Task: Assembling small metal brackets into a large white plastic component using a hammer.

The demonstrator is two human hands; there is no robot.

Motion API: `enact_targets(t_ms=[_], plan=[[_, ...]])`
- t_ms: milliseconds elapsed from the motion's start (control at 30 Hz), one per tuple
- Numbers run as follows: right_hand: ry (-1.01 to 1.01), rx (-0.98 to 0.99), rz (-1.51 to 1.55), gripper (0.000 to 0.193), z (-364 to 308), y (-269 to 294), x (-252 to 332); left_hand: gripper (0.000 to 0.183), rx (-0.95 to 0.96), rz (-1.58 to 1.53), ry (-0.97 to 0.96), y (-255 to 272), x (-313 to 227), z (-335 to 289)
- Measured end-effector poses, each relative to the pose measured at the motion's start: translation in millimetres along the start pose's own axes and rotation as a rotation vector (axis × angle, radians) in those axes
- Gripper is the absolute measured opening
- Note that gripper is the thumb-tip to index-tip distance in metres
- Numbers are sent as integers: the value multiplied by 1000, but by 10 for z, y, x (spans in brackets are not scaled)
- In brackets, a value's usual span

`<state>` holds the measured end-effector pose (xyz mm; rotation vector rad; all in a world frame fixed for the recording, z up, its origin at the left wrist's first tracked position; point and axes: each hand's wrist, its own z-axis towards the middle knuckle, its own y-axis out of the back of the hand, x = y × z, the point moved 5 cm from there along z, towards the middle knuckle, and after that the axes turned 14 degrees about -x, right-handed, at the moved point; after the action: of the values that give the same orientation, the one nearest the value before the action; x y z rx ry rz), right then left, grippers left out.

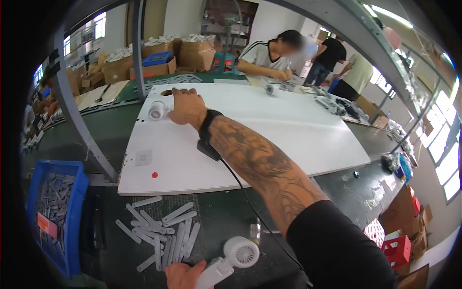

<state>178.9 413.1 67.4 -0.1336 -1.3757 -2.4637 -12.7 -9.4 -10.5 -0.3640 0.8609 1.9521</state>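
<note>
With curled fingers of the left hand (179,276), gripping a white handheld fan (242,252) at the near side of the table (337,169), just beside loose grey strips (180,241). With the right hand (187,107), resting over the white board (185,156) beside a second fan (156,111); not seeing under the palm, so not telling whether gripping it. Perhaps risking scattered strips through a low swing, or a snagged fan through the nearby black cable (240,187).
</note>
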Motion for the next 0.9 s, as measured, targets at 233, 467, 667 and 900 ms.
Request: enact_targets(t_ms=[233,467,667,900], plan=[[163,-79,-333,27,133,-789,-284,22,-3,-26,97,24,-86,120],[-6,388,139,86,-1123,1063,-13,38,-46,-6,40,-33,-119,26],[-153,351,537,26,-2587,2405,262,34,-83,-20,71,-56,-122,-34],[-140,322,420,24,-3918,2797,776,18,-158,-90,98,18,-164,-264]])
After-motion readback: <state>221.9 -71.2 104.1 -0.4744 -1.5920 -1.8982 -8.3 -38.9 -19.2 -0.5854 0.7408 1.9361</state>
